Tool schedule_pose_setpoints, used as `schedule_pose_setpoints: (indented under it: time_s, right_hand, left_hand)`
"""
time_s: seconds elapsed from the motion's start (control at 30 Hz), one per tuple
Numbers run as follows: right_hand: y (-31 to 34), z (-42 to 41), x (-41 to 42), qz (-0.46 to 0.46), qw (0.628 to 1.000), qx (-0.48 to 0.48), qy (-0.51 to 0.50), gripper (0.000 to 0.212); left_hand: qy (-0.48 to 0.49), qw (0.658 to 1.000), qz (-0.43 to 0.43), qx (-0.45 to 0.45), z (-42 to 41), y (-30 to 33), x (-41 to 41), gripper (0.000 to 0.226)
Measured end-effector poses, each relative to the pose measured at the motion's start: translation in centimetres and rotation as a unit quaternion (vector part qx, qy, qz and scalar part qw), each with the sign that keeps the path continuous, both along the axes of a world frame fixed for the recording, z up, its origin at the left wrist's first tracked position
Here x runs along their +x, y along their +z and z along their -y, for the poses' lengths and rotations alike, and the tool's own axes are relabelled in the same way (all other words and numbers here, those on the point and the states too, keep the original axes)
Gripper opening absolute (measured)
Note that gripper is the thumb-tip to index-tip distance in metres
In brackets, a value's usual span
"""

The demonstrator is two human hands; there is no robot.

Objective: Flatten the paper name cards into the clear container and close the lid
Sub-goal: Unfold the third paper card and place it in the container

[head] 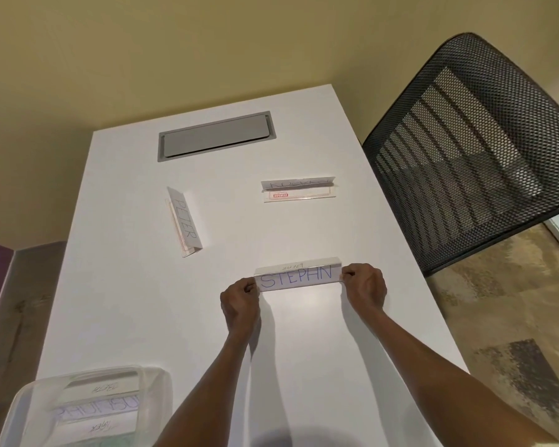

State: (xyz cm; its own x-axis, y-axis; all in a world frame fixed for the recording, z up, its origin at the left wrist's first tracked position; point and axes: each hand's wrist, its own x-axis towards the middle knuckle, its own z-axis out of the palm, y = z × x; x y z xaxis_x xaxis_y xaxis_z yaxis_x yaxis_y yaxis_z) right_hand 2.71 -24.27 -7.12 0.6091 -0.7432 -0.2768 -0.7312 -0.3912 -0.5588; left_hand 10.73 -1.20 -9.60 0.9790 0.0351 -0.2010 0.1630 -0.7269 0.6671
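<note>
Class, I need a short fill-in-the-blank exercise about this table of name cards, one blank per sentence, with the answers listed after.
1. Both hands grip the card reading ____.
2. The left hand pinches that card's ____ end.
3. The card lying left of it reads ____.
4. The clear container sits at the table's near-____ corner.

Answers: STEPHN; left; PETER; left

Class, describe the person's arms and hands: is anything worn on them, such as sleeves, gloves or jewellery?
Both forearms are bare to the frame's bottom edge: no sleeves show. The left hand and right hand wear no gloves; no watch, bracelet or ring is visible.
</note>
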Motion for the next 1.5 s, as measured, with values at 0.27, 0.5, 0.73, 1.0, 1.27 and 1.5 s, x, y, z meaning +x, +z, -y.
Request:
schedule_pose_setpoints:
  time_s: [0.27, 0.5, 0.73, 1.0, 1.27, 1.5]
  right_hand:
    - [-0.4, 0.1, -0.3, -0.002, 1.000, 0.018, -0.005, 0.015]
    - [0.2, 0.6, -0.4, -0.002, 0.999, 0.044, -0.004, 0.015]
    - [1.0, 2.6, -0.8, 0.066, 0.987, -0.025, 0.142, 0.025]
    - [0.9, 2.8, 0.1, 0.067, 0.909, -0.188, 0.366, 0.051]
    - [-0.4, 2.6, 0.8, 0.034, 0.868, -0.265, 0.419, 0.054]
    - [-1.0, 2.9, 1.3, 0.020, 0.867, -0.265, 0.420, 0.047]
  left_hand:
    - [-0.035, 0.999, -0.003, -0.012, -0.2, 0.1, -0.2, 0.028]
    - [-0.037, 0.998, 0.041, 0.034, -0.7, 1.6, -0.2, 0.024]
    - [-0.064, 0.997, 0.000, -0.034, -1.5, 2.3, 0.7, 0.035]
    - [-0.340, 0.915, 0.163, 0.142, -0.9, 3.4, 1.8, 0.066]
    - [-0.371, 0.877, 0.124, 0.278, 0.4, 5.2, 2.7, 0.032]
    - [-0.381, 0.868, 0.127, 0.291, 1.3, 5.3, 3.3, 0.034]
